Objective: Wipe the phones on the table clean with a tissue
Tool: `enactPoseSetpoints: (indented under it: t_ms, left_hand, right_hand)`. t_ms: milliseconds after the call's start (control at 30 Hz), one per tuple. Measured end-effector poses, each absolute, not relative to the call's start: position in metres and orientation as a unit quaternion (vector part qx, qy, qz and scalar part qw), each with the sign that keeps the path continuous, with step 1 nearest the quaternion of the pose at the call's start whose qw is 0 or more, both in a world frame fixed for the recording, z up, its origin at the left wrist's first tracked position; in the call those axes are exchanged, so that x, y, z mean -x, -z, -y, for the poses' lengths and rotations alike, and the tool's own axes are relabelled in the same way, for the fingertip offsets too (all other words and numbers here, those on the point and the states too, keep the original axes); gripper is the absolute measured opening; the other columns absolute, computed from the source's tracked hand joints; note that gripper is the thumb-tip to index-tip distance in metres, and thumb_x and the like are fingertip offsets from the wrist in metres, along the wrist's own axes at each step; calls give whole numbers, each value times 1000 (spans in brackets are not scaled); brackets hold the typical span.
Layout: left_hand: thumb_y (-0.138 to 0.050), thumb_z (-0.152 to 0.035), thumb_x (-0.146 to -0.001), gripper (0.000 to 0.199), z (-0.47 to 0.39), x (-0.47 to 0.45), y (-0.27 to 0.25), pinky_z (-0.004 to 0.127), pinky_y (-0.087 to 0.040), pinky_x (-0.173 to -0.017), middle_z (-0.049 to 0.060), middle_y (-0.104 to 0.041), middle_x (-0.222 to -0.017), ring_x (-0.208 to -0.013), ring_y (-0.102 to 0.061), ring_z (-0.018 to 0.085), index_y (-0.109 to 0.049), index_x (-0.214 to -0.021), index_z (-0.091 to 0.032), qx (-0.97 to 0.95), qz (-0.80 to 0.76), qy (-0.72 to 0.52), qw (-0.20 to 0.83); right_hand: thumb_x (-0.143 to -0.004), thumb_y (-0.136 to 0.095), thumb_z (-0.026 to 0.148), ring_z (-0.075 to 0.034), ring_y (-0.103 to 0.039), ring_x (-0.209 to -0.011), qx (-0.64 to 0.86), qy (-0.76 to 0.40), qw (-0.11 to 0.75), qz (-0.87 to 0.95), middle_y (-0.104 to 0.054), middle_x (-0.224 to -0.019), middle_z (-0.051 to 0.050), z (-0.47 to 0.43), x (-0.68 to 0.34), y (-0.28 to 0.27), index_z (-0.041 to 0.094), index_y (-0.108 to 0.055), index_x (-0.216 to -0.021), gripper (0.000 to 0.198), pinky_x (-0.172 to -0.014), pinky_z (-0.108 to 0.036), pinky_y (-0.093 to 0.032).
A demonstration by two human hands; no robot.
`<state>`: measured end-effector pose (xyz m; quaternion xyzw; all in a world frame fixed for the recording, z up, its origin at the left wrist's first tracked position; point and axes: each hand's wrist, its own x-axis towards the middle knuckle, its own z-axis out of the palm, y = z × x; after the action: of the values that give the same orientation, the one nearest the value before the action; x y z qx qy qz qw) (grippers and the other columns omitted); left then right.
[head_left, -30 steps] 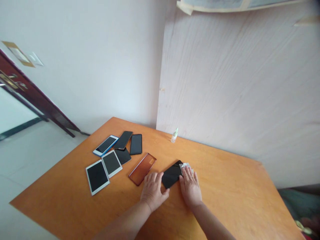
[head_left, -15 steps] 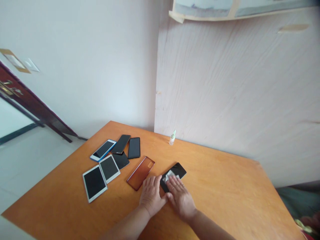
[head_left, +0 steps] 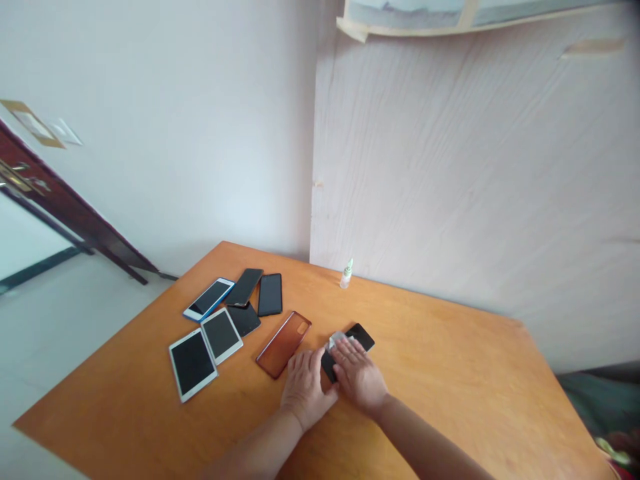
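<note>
Left fingers (head_left: 301, 362) between phone (head_left: 363, 335) and brown case (head_left: 281, 345)

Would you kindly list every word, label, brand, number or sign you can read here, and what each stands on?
None: no text can be read anywhere in view.
Black phone under the right hand: no readable mark on the part showing.
Small bottle: too small to read any label.
Yellow-bordered wall plate: too blurred to read.
</note>
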<state>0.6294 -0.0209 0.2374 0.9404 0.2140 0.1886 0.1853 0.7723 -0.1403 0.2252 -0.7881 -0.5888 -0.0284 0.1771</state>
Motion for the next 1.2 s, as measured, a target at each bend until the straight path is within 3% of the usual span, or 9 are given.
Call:
enactPoseSetpoints:
  t_ms: [133,300,500,733,900,1100,1200]
  left_hand:
    - [-69,-34,-68,65,22,-630,-237,48,-40,-98,11,-62,-113,-106,-56,31,-48,-128,-19,-940,-217,-183,188]
    - [-65,-28,-71,61,23,-630,-236,46,-41,-96,10,-63,-111,-105,-57,29,-48,-129,-19,-938,-229,-179,192]
    - [-69,-34,-68,69,23,-629,-236,48,-39,-99,12,-61,-117,-110,-55,31,-46,-132,-18,-938,-222,-179,200]
    - [-65,-27,-71,62,23,-630,-237,45,-40,-99,10,-62,-113,-106,-56,28,-47,-129,-19,-936,-226,-184,196]
    - [-68,-36,-71,60,21,-629,-243,46,-37,-100,9,-60,-114,-110,-53,29,-51,-126,-20,-944,-226,-139,197]
    - [-68,-35,-74,56,19,-628,-244,42,-36,-101,7,-58,-117,-113,-51,27,-52,-127,-24,-949,-223,-113,191]
    - [-67,-36,-75,57,19,-628,-243,42,-36,-101,7,-57,-117,-112,-51,27,-52,-128,-23,-950,-222,-115,188]
  right_hand:
    - [-101,-38,27,-29,-41,-140,864,58,174,468,-51,-144,-17,135,-783,-226,10,-56,-136,43,-117,-52,-31]
    - [-99,-42,26,-24,-40,-140,765,18,190,615,-52,-145,-9,135,-767,-221,18,-55,-138,42,-120,-45,-28]
    - [-100,-37,25,-28,-41,-140,866,62,165,468,-51,-144,-16,132,-785,-225,11,-56,-136,43,-117,-50,-31]
    - [-99,-40,24,-22,-42,-139,772,28,181,609,-53,-145,-7,136,-769,-222,20,-56,-138,42,-119,-43,-29]
    - [-99,-38,22,-28,-39,-141,876,101,180,437,-51,-144,-16,141,-786,-217,12,-53,-139,44,-116,-51,-33]
    - [-97,-44,22,-23,-34,-144,783,67,171,594,-45,-151,-8,161,-751,-212,18,-49,-143,46,-118,-43,-32]
    - [-99,-43,23,-23,-37,-142,816,78,167,548,-47,-149,-8,172,-762,-214,19,-51,-141,43,-118,-46,-33]
